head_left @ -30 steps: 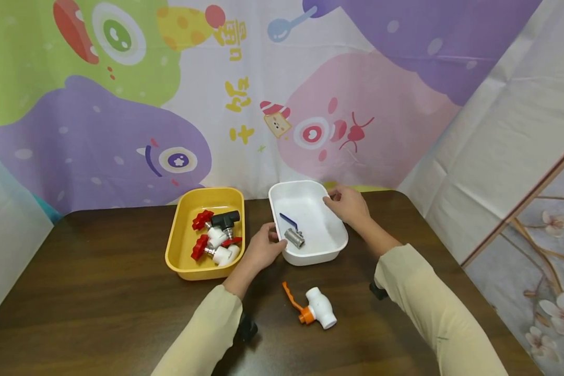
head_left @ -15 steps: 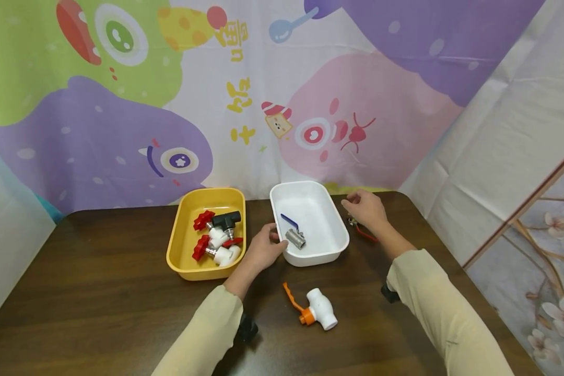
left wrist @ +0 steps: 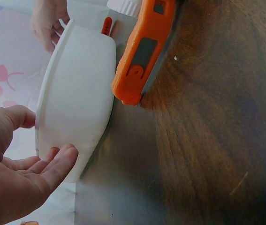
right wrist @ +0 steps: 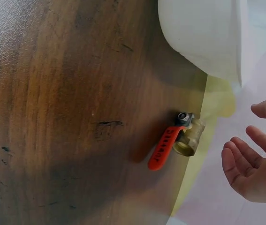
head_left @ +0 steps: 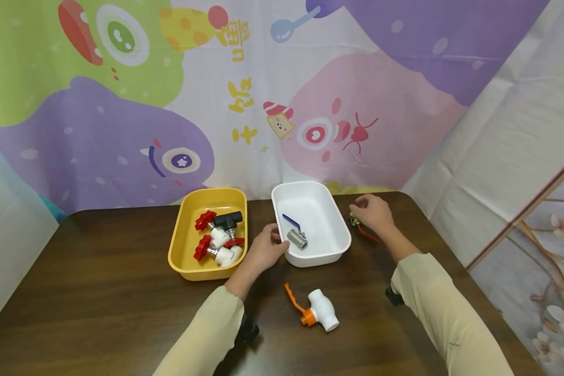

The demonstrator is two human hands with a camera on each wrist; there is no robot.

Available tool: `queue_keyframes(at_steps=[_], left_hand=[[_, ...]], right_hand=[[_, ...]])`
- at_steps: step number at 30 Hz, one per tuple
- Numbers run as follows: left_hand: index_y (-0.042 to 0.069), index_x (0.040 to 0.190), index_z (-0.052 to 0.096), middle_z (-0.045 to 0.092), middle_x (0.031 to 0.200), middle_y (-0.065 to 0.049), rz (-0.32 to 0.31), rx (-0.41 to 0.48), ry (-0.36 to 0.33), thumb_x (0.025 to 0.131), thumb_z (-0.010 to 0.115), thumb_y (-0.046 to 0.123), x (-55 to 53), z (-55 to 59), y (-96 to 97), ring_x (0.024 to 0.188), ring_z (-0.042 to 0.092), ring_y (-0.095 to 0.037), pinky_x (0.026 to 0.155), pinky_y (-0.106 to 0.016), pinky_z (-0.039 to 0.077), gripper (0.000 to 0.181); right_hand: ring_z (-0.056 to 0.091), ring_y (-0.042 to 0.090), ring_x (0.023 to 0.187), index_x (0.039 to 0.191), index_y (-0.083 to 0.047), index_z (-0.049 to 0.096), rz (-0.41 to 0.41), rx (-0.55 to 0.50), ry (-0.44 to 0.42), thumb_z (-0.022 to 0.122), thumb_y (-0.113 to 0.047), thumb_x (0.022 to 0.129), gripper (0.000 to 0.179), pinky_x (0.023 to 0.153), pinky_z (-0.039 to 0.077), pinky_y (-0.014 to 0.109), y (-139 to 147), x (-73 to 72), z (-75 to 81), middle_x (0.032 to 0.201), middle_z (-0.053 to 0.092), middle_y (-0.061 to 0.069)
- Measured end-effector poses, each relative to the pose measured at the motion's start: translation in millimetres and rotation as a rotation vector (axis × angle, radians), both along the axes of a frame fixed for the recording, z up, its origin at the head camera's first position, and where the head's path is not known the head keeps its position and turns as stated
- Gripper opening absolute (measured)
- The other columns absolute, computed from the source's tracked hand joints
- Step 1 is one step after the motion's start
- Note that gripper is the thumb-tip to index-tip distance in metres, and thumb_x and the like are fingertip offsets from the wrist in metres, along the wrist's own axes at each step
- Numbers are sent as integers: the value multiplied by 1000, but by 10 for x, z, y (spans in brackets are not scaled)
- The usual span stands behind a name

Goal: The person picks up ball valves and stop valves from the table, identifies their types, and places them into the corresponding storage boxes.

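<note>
My left hand [head_left: 264, 249] is at the left side of a white tray [head_left: 326, 222], its thumb touching the rim; in the left wrist view its fingers [left wrist: 60, 161] lie loosely bent along the outer wall. Inside the tray lies a metal ball valve [head_left: 297, 239] with a blue lever. My right hand [head_left: 375, 211] hovers over a brass ball valve [right wrist: 189, 140] with a red lever, right of the tray; in the right wrist view the loosely bent fingers [right wrist: 240, 159] stand apart from it. A white plastic ball valve [head_left: 323, 310] with an orange lever lies in front of the tray.
Left of the white tray stands a yellow tray [head_left: 180, 245] with several valves [head_left: 223, 256] that have red handwheels. A dark wooden table [head_left: 98, 292] carries everything. A printed cloth [head_left: 244, 172] hangs behind the table's back edge, and another cloth covers the right side.
My right hand has let go of the white tray's right rim and moved right, over the brass ball valve. The left hand stays at the tray, and the valves lie where they were.
</note>
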State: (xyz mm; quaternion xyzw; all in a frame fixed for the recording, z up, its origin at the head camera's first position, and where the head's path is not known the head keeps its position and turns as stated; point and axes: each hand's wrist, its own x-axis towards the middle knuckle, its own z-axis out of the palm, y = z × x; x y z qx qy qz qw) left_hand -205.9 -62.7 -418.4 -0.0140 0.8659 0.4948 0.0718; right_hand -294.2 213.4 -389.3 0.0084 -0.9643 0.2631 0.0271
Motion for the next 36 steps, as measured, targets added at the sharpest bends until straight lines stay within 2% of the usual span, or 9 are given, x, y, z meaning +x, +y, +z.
queue_keyframes(at_steps=[11, 18, 26, 36], left_hand=[[4, 137, 39, 57, 114, -13, 2, -3, 2, 89, 61, 24, 15, 13, 2, 92, 56, -21, 79, -32, 50, 57], [5, 137, 39, 57, 114, -13, 8, 2, -5, 89, 61, 24, 12, 3, 0, 91, 55, -21, 79, -32, 50, 57], [5, 137, 39, 58, 114, -13, 7, 5, 1, 89, 61, 24, 5, -27, -5, 90, 55, -20, 76, -31, 49, 57], [5, 137, 39, 58, 114, -13, 4, 11, 2, 89, 61, 24, 4, -13, 3, 90, 56, -20, 77, -31, 50, 57]], right_hand=[[53, 38, 106, 122, 1, 55, 2, 33, -21, 58, -34, 87, 50, 91, 43, 49, 95, 6, -90, 114, 57, 24], [48, 44, 114, 127, 1, 51, 5, 60, -52, 56, -39, 88, 56, 95, 40, 53, 158, -2, -205, 122, 51, 30], [49, 46, 111, 128, 1, 48, 3, 53, -73, 60, -32, 84, 56, 93, 40, 54, 172, -16, -290, 120, 50, 32], [51, 44, 107, 130, 1, 47, 5, 36, -80, 62, -31, 83, 59, 91, 42, 52, 155, -23, -382, 119, 50, 30]])
